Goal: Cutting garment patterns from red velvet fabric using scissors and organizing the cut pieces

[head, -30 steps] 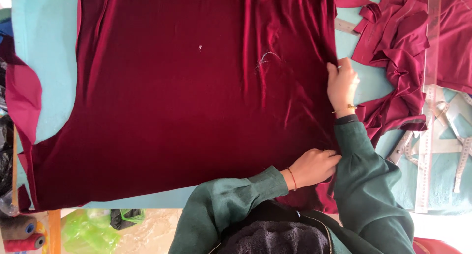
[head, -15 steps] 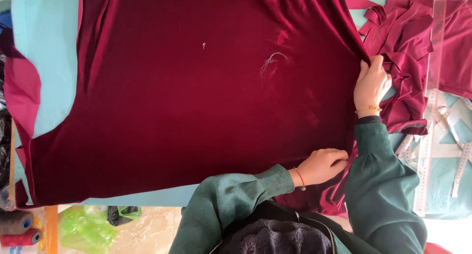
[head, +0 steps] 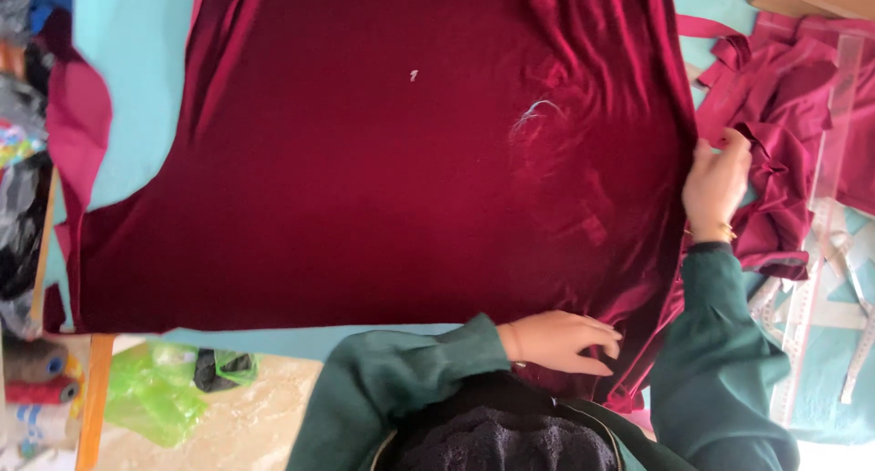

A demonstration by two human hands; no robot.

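Observation:
A large maroon velvet fabric point(head: 383, 179) lies spread over a light blue table point(head: 137, 88). My right hand point(head: 715, 184) pinches the cloth's right edge, next to a heap of maroon fabric strips point(head: 775, 161). My left hand point(head: 561, 342) rests on the near edge of the cloth close to my body, with fingers and thumb closed on the hem. Both arms wear green sleeves. A tuft of white thread point(head: 533, 116) and a small white speck point(head: 413, 75) sit on the cloth.
A clear plastic ruler point(head: 820, 207) and a measuring tape point(head: 857, 343) lie at the right. Thread spools point(head: 36, 371) and a green plastic bag point(head: 155, 389) sit at the lower left. More bags and cloth crowd the left edge point(head: 23, 161).
My right hand has slid right along the cloth's edge toward the pile of strips, drawing the fabric with it. My left hand has stayed on the near hem.

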